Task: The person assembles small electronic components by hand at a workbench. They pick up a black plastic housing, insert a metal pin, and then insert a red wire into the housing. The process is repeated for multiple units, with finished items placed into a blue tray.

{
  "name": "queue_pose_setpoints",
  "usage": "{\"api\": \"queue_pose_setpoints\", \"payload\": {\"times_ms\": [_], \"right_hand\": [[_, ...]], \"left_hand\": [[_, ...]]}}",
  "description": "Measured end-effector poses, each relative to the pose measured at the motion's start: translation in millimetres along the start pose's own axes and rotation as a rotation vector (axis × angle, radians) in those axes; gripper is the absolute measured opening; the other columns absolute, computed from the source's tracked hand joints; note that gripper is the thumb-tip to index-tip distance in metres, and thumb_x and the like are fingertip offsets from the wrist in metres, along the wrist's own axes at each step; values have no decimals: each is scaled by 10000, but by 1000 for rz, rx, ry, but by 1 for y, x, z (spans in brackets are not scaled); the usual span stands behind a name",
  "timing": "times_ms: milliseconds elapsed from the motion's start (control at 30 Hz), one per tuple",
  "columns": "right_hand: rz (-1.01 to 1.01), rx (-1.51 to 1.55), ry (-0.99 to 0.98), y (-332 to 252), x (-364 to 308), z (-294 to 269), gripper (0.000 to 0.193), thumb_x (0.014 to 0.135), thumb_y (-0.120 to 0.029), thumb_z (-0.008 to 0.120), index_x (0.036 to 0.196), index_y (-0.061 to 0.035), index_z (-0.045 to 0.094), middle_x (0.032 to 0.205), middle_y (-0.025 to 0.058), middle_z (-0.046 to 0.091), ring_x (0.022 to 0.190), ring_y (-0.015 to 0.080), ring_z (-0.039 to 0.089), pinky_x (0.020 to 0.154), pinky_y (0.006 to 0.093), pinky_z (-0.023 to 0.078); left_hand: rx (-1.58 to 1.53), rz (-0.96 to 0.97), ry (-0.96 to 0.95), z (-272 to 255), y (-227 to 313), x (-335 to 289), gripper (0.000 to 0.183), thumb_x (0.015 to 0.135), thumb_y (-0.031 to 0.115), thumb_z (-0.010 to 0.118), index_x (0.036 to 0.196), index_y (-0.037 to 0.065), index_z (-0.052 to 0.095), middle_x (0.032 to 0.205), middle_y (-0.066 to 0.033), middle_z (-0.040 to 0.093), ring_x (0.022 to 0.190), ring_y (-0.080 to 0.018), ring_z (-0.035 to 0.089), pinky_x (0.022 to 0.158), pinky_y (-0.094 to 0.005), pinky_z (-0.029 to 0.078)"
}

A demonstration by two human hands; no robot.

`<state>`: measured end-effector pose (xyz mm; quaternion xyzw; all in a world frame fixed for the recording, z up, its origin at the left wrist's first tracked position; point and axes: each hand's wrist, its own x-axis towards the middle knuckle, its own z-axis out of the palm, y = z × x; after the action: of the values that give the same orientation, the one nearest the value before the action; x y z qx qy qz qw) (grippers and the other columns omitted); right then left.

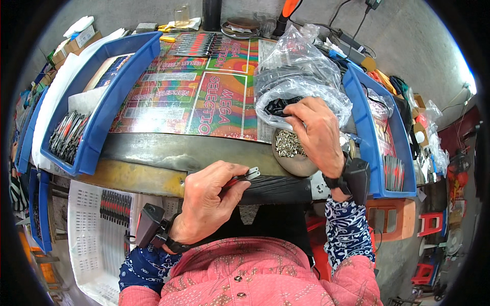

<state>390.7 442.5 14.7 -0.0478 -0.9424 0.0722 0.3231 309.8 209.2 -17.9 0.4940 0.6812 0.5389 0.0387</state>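
Observation:
My left hand (pixel 208 202) is closed in front of the bench edge. It pinches a slim red-and-black piece whose flat metal end (pixel 251 174) with small holes sticks out past the fingertips. Over the mouth of a see-through plastic bag (pixel 334 97) my right hand (pixel 317 131) has thumb and fingers pressed together. Small black parts (pixel 275 106) lie inside the bag by those fingertips, and what the fingers hold, if anything, is hidden. Below the right hand, a round dish (pixel 295 167) holds a heap of small metal pieces (pixel 290 144).
A blue bin (pixel 133 57) of slim dark and red pieces stands left, another blue bin (pixel 368 153) right. Rows of similar pieces (pixel 195 45) lie at the back of the printed board (pixel 178 97). A white crate (pixel 89 239) sits low on the left.

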Motion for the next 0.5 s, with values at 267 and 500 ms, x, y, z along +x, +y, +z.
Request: {"api": "queue_pose_setpoints", "payload": {"times_ms": [267, 500], "right_hand": [[-25, -73, -113, 23, 12, 26, 247, 716, -20, 742, 954, -57, 685, 927, 81, 591, 926, 295, 549, 777, 397, 474], [-15, -50, -95, 23, 13, 28, 213, 742, -28, 713, 947, -33, 653, 952, 118, 612, 935, 335, 558, 799, 414, 461]], "left_hand": [[-11, 11, 18, -11, -10, 4, 224, 751, -39, 743, 960, -28, 662, 811, -149, 648, 644, -269, 641, 574, -318, 507], [13, -33, -11, -11, -14, 4, 216, 754, -42, 737, 953, -25, 656, 803, -148, 642, 645, -276, 638, 567, -324, 498]]}}
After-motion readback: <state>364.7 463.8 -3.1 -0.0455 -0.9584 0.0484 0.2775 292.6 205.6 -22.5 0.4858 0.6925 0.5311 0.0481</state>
